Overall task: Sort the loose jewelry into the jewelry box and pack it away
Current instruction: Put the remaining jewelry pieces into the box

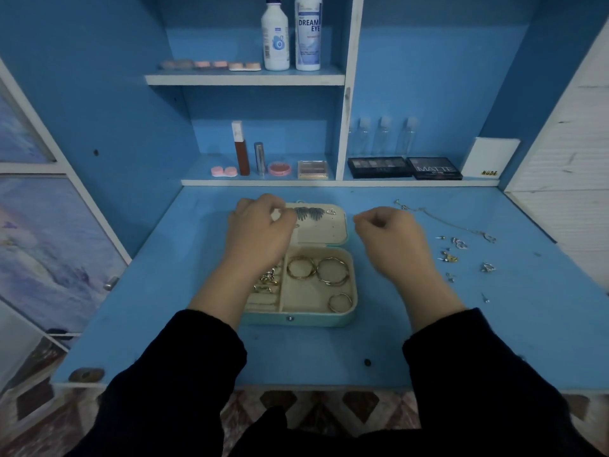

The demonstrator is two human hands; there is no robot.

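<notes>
A teal jewelry box (329, 321) lies open in the middle of the blue desk, its cream lid (324, 230) folded back. A silver heart earring (331, 211) is pinned on the lid. The right tray compartment holds three hoops: a gold one (300, 268), a larger one (331, 271) and a small silver one (340, 302). Gold rings (267, 281) sit in the left slots. My left hand (260, 232) hovers over the lid's left side with fingers pinched together; whatever is in them is hidden. My right hand (392, 239) is curled just right of the lid, with nothing visible in it.
Loose pieces lie on the desk to the right: a thin chain necklace (454, 224), silver earrings (459, 243), gold studs (449, 257), another silver piece (487, 267) and a stud (485, 297). Makeup palettes (379, 166) and bottles (275, 37) stand on the shelves behind.
</notes>
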